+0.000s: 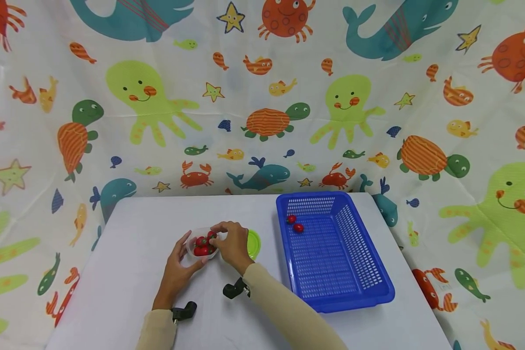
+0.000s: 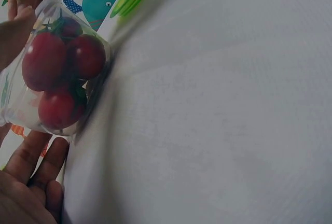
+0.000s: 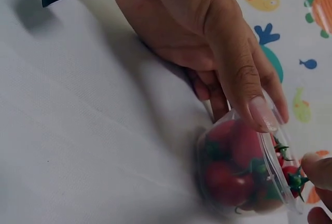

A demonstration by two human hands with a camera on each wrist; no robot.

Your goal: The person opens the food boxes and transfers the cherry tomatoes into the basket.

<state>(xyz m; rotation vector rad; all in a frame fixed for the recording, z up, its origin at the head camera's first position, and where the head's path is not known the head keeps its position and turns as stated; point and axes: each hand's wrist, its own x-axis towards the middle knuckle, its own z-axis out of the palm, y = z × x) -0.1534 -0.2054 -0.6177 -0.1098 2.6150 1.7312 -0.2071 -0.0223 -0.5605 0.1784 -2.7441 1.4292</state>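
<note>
A clear plastic tub (image 1: 193, 236) with several small red tomatoes (image 1: 203, 250) stands on the white table. My left hand (image 1: 176, 272) holds the tub from its left side. In the right wrist view, the left thumb (image 3: 262, 112) lies at the rim. Over the tub's right edge, my right hand (image 1: 233, 244) pinches a cherry tomato (image 3: 296, 181) with a green stem at the opening. Through the tub wall, more tomatoes (image 2: 62, 105) show in the left wrist view. A green round lid (image 1: 254, 244) lies just right of the right hand, partly hidden by it.
A blue plastic basket (image 1: 284, 257) stands on the right of the table (image 1: 127, 257). Two red tomatoes (image 1: 298, 227) lie in its far left part. A cloth (image 1: 245, 92) with printed sea animals hangs behind the table and at its sides.
</note>
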